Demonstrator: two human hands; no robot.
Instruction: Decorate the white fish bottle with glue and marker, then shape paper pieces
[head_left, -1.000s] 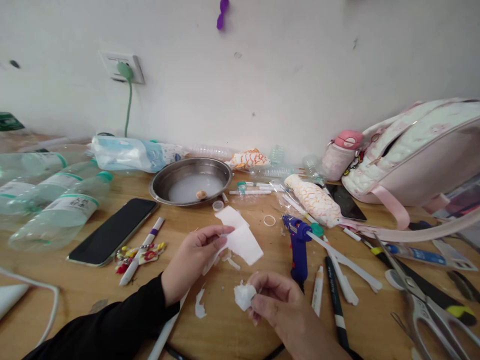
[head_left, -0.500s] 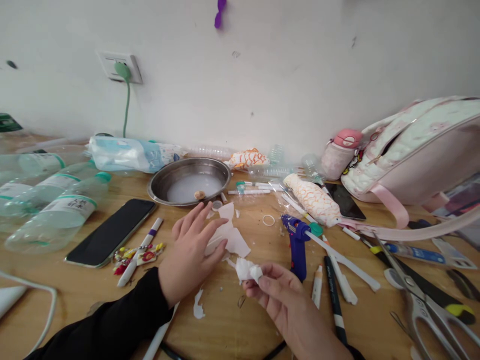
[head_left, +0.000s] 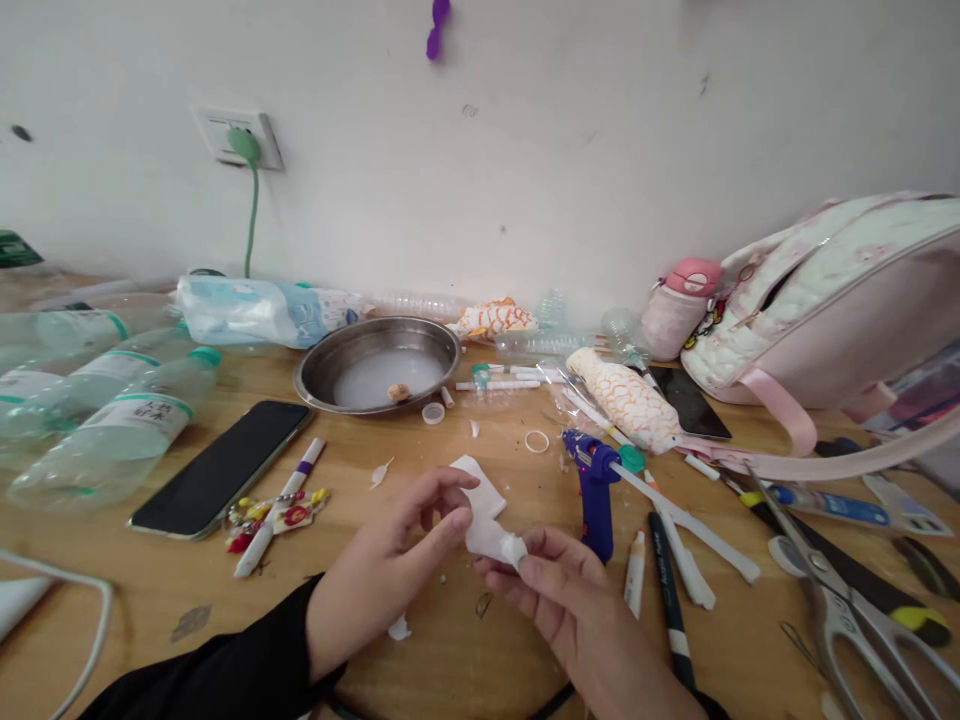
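Observation:
My right hand point(head_left: 562, 590) pinches a small crumpled wad of white tissue point(head_left: 512, 549) between thumb and fingers. A flat piece of white tissue paper point(head_left: 484, 490) reaches up from that wad, and its lower part meets the wad. My left hand point(head_left: 409, 550) is curled at the left edge of this piece, thumb and forefinger closed on it. Whatever lies inside the wad is hidden. Under the hands, small torn scraps point(head_left: 400, 628) of white paper are on the wooden table point(head_left: 450, 665).
A metal bowl point(head_left: 319, 392) of cloudy liquid stands behind the hands. A blue glue gun point(head_left: 596, 490) is to the right, with markers and large scissors point(head_left: 832, 590) beyond. A phone point(head_left: 225, 465) and plastic bottles point(head_left: 135, 430) lie left. An orange-patterned white shape point(head_left: 626, 400) lies near a backpack point(head_left: 840, 310).
My left hand has come down and right from over the flat tissue paper, bringing a piece to the wad. My right hand stays in nearly the same place, still pinching the wad.

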